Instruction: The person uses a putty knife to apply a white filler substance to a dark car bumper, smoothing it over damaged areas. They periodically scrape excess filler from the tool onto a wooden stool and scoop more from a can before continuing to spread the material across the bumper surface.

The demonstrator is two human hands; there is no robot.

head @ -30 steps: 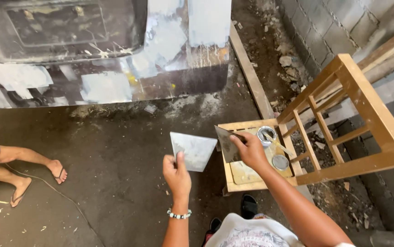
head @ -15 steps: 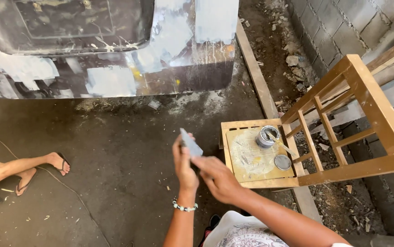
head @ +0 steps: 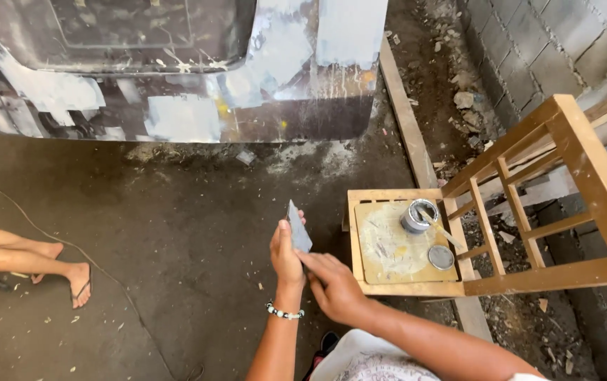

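Note:
My left hand (head: 286, 254) holds a thin grey spreader plate (head: 297, 227) upright, edge toward the camera. My right hand (head: 333, 283) is just below and right of it, fingers curled against the plate's lower edge; whether it holds a tool there is hidden. Both hands hover above a dark concrete floor, left of a tipped wooden stool (head: 529, 204). On the stool's seat board lie a small open tin (head: 417, 215) with a stick in it and a round lid (head: 441, 257).
A vehicle body (head: 176, 77) with grey filler patches fills the top. Another person's bare legs and sandalled feet (head: 49, 264) lie at left. A wooden plank (head: 405, 116), rubble and a block wall (head: 529, 49) are on the right. A cable runs across the floor.
My right hand left the stool's seat board and came to my left hand. The plate turned from flat-on to edge-on. The view shifted slightly.

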